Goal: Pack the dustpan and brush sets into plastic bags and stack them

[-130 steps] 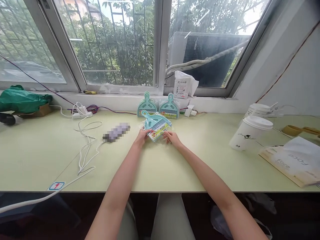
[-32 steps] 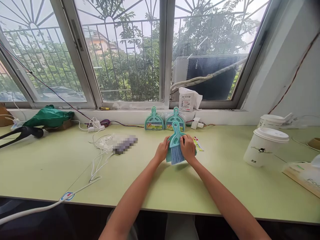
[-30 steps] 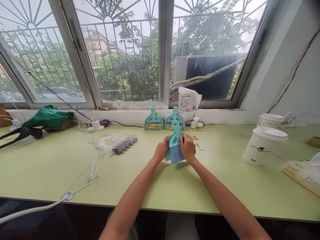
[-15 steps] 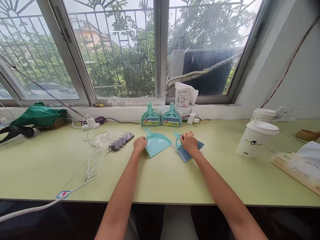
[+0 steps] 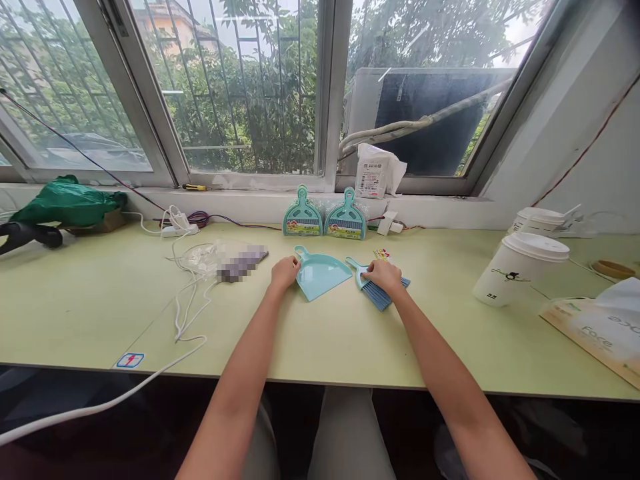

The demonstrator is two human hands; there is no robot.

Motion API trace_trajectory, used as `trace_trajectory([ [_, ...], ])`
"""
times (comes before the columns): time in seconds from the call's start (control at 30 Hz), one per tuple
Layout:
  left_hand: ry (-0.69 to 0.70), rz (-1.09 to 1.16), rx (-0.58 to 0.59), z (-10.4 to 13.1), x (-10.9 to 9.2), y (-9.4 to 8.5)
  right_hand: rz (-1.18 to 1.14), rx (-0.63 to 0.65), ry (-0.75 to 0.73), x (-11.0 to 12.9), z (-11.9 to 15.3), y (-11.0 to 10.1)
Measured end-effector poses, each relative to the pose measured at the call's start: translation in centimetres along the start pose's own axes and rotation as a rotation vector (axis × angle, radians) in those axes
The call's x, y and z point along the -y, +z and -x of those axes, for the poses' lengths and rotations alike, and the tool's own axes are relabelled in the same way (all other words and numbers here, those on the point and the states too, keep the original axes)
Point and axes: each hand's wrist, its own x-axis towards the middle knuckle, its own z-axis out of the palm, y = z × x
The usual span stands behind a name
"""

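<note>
Dustpan (image 5: 323,273) and brush (image 5: 377,290), both blue-green, on the pale green table (image 5: 310,347), near the middle, with a small gap between. At far left, a shiny green bag (image 5: 70,203) on a brown box (image 5: 107,221). Next, a white plug block (image 5: 179,229) and loopy white cords (image 5: 180,307). On the window ledge, a yellow cutter (image 5: 194,187). Then crinkly clear plastic (image 5: 203,259), right by a dark flat thing (image 5: 243,263), too blurry to name. Next, the left hand (image 5: 286,272), holding the left side of the dustpan, close to its handle. At the back, two wrapped sets (image 5: 303,217), upright by the wall. Then the brush, handle to the back left, blue bristles to the front right. On top of it, the right hand (image 5: 384,275), with fingers holding on. Just behind that hand, a bright little card (image 5: 383,255). Farther back, on the ledge, a white tissue pack (image 5: 376,172). Over to the right, two white cups (image 5: 523,270) with lids. At far right, a bigger tissue pack (image 5: 597,327).
</note>
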Motion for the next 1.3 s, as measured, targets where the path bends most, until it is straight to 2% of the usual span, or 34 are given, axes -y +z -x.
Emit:
trace_trajectory([
  [0.1, 0.016, -0.020, 0.022, 0.1, -0.3, -0.2, -0.075, -0.095, 0.038, 0.6, 0.3, -0.4],
  [0.17, 0.044, -0.036, 0.129, 0.3, -0.6, -0.2, -0.104, -0.185, 0.023, 1.4, 0.7, -0.6],
  [0.23, 0.121, -0.029, 0.263, 0.5, -1.2, 0.0, -0.082, -0.221, -0.045, 2.5, 1.3, -0.5],
  [0.37, 0.362, 0.125, 0.480, 1.5, -3.4, 1.2, -0.006, -0.096, -0.245, 4.6, 2.7, 0.2],
  [0.43, 0.458, 0.158, 0.527, 2.1, -4.7, 1.6, -0.009, -0.050, -0.304, 5.2, 3.1, 0.5],
  [0.5, 0.545, 0.092, 0.417, 2.6, -5.6, 1.6, -0.039, -0.031, -0.330, 5.4, 3.2, 0.6],
  [0.6, 0.715, -0.088, 0.116, 2.9, -5.9, 1.3, -0.095, -0.011, -0.341, 5.0, 3.0, 0.5],
  [0.67, 0.809, -0.230, 0.042, 2.8, -5.4, 1.2, -0.125, 0.005, -0.347, 4.8, 2.8, 0.5],
  [0.8, 0.909, -0.468, 0.054, 2.5, -4.4, 1.5, -0.181, 0.019, -0.382, 4.4, 2.2, 0.9],
  [0.9, 0.952, -0.566, 0.060, 2.7, -4.7, 1.6, -0.229, 0.041, -0.406, 4.3, 2.0, 1.2],
  [1.07, 0.889, -0.703, 0.188, 3.4, -6.0, 1.5, -0.236, 0.061, -0.384, 4.4, 2.3, 1.0],
  [1.23, 0.847, -0.703, 0.228, 3.3, -6.5, 1.9, -0.138, 0.094, -0.268, 5.2, 2.8, 0.4],
  [1.3, 0.827, -0.708, 0.246, 3.3, -6.6, 2.0, -0.084, 0.086, -0.266, 5.6, 3.0, 0.3],
])
